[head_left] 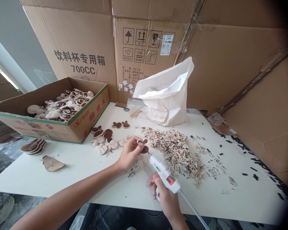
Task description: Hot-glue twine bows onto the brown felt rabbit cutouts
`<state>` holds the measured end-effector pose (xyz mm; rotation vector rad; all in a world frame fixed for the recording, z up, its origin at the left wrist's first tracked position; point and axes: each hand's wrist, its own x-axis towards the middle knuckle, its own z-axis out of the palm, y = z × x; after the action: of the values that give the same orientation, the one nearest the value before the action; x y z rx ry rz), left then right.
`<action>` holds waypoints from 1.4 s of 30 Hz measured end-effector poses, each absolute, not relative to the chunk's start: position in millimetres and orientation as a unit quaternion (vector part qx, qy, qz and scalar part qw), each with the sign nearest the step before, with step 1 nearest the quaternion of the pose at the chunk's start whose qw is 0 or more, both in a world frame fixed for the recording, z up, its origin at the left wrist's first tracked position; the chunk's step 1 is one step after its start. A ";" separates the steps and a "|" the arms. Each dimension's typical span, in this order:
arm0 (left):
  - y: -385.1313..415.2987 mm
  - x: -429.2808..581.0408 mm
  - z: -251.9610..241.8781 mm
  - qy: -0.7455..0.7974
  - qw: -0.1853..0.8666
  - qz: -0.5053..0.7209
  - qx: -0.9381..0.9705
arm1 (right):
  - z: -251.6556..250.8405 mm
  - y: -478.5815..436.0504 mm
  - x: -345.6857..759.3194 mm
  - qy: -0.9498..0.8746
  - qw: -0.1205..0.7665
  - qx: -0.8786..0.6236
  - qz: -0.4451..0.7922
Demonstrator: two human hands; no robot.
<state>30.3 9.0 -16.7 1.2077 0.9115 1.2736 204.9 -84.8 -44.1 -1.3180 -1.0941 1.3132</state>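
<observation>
My left hand (130, 154) pinches a small brown and white plush piece with two rounded ears (144, 149) above the table. Wrapped round the handle of a white glue gun (162, 169) is my right hand (166, 198). The gun's nozzle points up and left, at the lower edge of the plush piece; whether it touches I cannot tell. Left of my left hand lie several similar plush pieces (103, 145), some brown side up, some pale side up. To the right spreads a large heap of small beige looped bits (177, 150).
An open cardboard box (86, 126) full of plush pieces stands at the left. A white bag (168, 105) stands at the back, beside thin sticks (135, 112). A torn cardboard scrap (52, 163) and stacked brown pieces (33, 146) lie left. Black bits (255, 176) are scattered right.
</observation>
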 end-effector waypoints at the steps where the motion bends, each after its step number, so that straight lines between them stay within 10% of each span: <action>1: 9.3 30.0 -17.5 0.386 0.548 0.536 0.513 | -42.8 -85.1 204.3 -0.446 0.472 -0.539 0.536; 42: 8.2 31.5 -14.4 0.364 0.563 0.549 0.499 | -30.8 -87.6 199.6 -0.431 0.474 -0.563 0.522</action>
<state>31.5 8.2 -14.4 1.1753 0.8572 1.2931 199.6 -87.6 -30.8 -1.3769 -1.0548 1.2779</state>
